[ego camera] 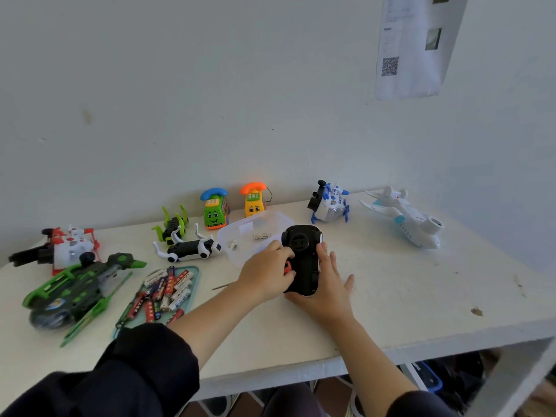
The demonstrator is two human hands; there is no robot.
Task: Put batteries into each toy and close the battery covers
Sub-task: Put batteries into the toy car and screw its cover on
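Black plastic fills the middle of our view: a toy car [302, 260] lies belly-up on the white table [406, 299], held between both our hands. Our left hand [266, 273] curls its fingers against the car's left side, where a small red part shows; whether it pinches that part or only the car body we cannot tell. Our right hand [323, 288] cups the car from below and from the right, fingers spread and fairly straight along its edge.

To the left, a teal tray [192, 291] holds a heap of batteries [164, 291], with a green helicopter [75, 291] beside it. Just behind the car sits a clear plastic box [240, 233] with a couple of small pieces inside. Farther back we see a red and white toy [64, 243], two insect-like robots [186, 240], a green toy phone [215, 210] and a yellow one [254, 200] near the wall, then a small blue and white plane [329, 203] and a larger white plane [406, 216].
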